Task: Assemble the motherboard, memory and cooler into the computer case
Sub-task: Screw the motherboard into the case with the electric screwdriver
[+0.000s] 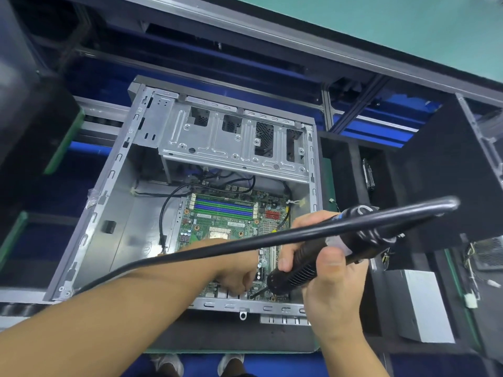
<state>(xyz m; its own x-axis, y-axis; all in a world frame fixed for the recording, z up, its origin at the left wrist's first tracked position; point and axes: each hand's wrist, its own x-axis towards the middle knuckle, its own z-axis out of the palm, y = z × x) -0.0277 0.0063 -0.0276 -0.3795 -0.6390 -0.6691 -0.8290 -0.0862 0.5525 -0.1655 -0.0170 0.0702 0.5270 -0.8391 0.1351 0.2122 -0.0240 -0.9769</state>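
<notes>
The open computer case (136, 227) lies on its side on the counter and fills the middle of my view. Inside it, a silver drive cage (217, 140) spans the upper part, and the green motherboard (231, 225) lies flat below that, at lower centre.

My right hand (326, 278) comes in from the lower right. Its fingers are wrapped around a black electric screwdriver (299, 270), whose thick cable (217, 251) sweeps across the frame. My left hand (234, 270) reaches in from the lower left with its fingers curled downward. I cannot tell whether they pinch a screw.

The blue and green memory slots (223, 208) look unfilled. The processor socket (219, 235) is bare, with no cooler on it. The screwdriver bit (257, 293) slants down to the board's lower edge, just beside my left fingertips.

I judge that I am screwing the motherboard down. Next I need the bit seated squarely on the screw, and the other mounting holes done before the memory and cooler go in.
</notes>
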